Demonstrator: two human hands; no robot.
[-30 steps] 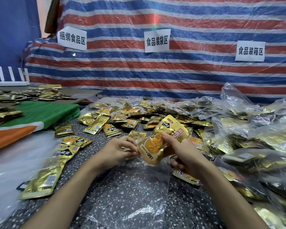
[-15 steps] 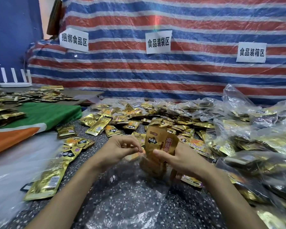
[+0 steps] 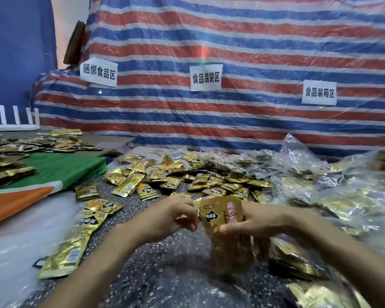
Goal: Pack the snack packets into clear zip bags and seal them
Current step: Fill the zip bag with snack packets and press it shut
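1. right hand (image 3: 260, 221) grips a gold snack packet (image 3: 218, 215), thumb across its front, fingers curled behind. packet upright, top clear, lower half blurred behind plastic.
2. left hand (image 3: 171, 216) just beside the packet's left edge, fingers curled, fingertips pinching the mouth of the clear zip bag (image 3: 187, 281).
3. bag lies crumpled on the speckled counter (image 3: 142, 252), below both hands.
4. loose packets (image 3: 187, 178) heaped farther back; filled bags (image 3: 342, 196) piled right; a packet strip (image 3: 76, 238) lies left, near a green cloth (image 3: 60, 167).
5. striped tarp (image 3: 231, 41) behind, bearing paper signs (image 3: 206, 77).
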